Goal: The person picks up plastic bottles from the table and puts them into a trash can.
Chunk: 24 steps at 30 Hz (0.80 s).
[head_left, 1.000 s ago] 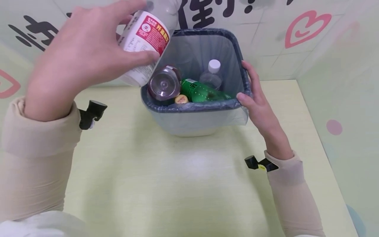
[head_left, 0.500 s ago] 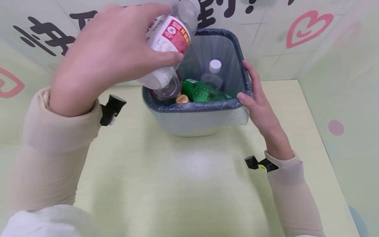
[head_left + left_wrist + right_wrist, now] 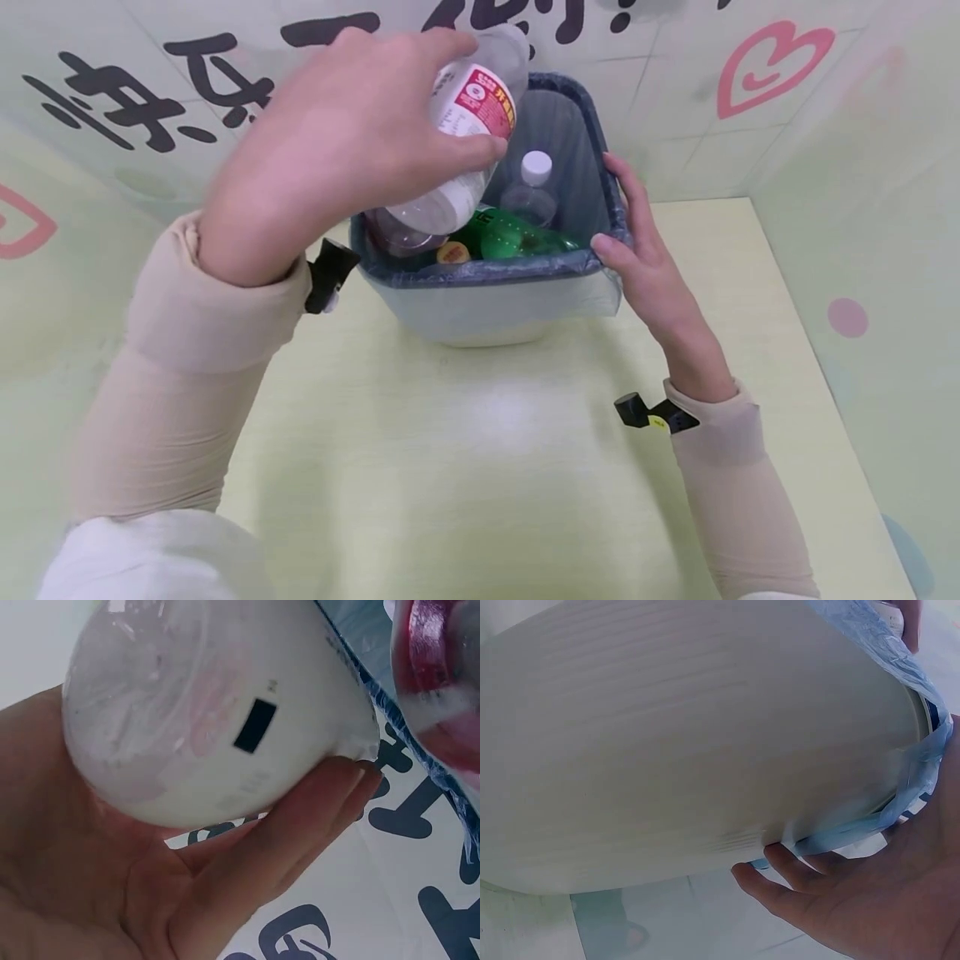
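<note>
My left hand [image 3: 360, 150] grips a clear plastic bottle [image 3: 472, 108] round its white and red label. The bottle is tilted, base toward me, above the left part of the trash bin [image 3: 480, 271]. In the left wrist view the bottle's base [image 3: 127, 697] fills the upper left. With my right hand [image 3: 652, 258] I hold the bin's right rim, thumb at the front corner and fingers along the outer side. Inside the lined bin lie a green bottle [image 3: 525, 239], a white-capped clear bottle [image 3: 534, 196], an orange cap [image 3: 453, 252] and a reddish bottle [image 3: 401, 233], partly hidden.
The bin stands on a pale wooden table [image 3: 480, 467], against a white wall [image 3: 675, 100] with black lettering and pink hearts. Another wall [image 3: 885, 275] rises along the table's right side. Dark liner plastic [image 3: 480, 275] covers the bin's rim.
My left hand has carried the clear bottle to the right and slightly down, from the bin's left edge to over its opening. My right hand has stayed on the rim.
</note>
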### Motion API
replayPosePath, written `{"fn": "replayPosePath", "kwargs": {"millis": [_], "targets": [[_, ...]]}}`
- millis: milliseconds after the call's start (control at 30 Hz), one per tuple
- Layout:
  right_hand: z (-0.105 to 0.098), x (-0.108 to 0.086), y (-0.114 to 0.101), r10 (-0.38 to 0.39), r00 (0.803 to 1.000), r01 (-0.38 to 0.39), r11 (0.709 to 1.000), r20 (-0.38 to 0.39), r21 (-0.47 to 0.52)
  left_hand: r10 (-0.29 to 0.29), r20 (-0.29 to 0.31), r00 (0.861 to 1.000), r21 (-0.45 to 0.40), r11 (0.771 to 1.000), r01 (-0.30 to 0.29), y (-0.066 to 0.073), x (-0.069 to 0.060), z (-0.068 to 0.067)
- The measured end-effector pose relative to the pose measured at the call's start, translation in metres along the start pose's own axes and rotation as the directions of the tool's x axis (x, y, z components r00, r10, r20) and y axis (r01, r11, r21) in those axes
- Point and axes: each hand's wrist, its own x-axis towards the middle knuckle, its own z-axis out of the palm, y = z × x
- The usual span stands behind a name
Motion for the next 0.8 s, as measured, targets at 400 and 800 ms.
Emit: {"fn": "replayPosePath", "kwargs": {"millis": [400, 800], "targets": [[0.002, 0.000, 0.000, -0.007, 1.000, 0.007, 0.999, 0.009, 0.042, 0.069, -0.166, 0.984, -0.071, 0.994, -0.082, 0.006, -0.011, -0.012], [-0.001, -0.001, 0.001, -0.002, 1.000, 0.002, 1.000, -0.016, 0.004, 0.024, -0.118, 0.993, -0.078, 0.996, -0.034, -0.018, -0.013, -0.002]]}}
